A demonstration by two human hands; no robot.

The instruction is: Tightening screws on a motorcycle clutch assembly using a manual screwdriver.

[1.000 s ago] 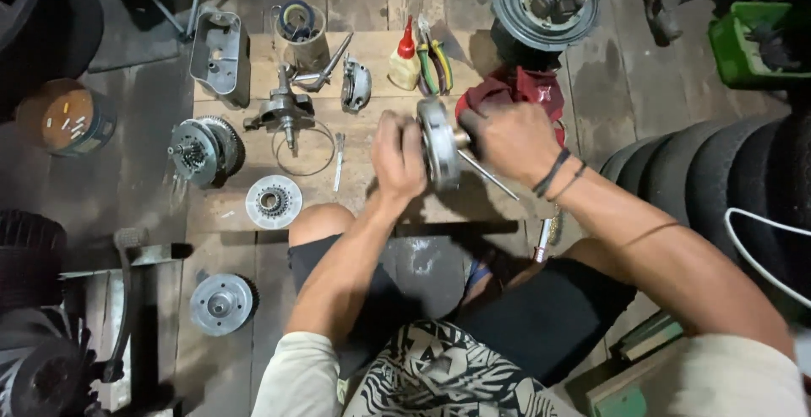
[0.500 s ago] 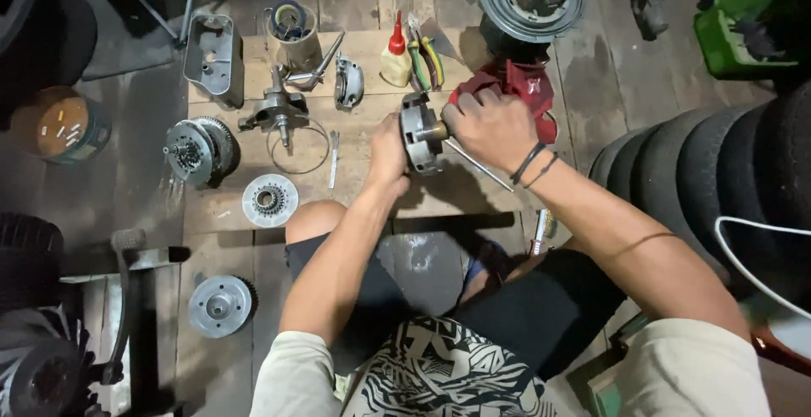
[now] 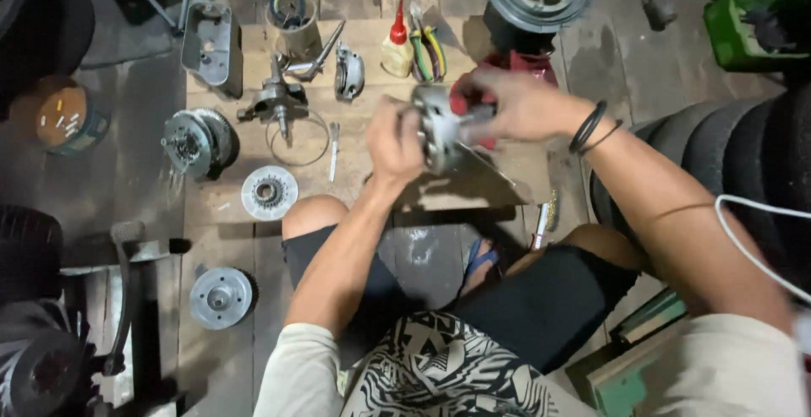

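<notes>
Both hands hold a round grey metal engine part (image 3: 437,125), disc-shaped with holes in its face, above a wooden board (image 3: 355,193) on the floor. My left hand (image 3: 393,142) grips its left side. My right hand (image 3: 515,104) grips its right side around a short shaft. A thin metal rod (image 3: 486,163) sticks out below the part. Behind my right hand lies a red object (image 3: 528,66), partly hidden.
On the board lie a crankshaft (image 3: 274,100), a wire ring (image 3: 297,136), a toothed disc (image 3: 269,192), a clutch assembly (image 3: 198,140), a cover (image 3: 211,45), an oil bottle (image 3: 397,45) and pliers (image 3: 427,49). Tyres (image 3: 718,155) stand right; a green crate (image 3: 748,24) top right.
The view has shifted a little. Both hands have turned the metal part and carried it slightly to the right; my right hand now grips nearer the shaft.
</notes>
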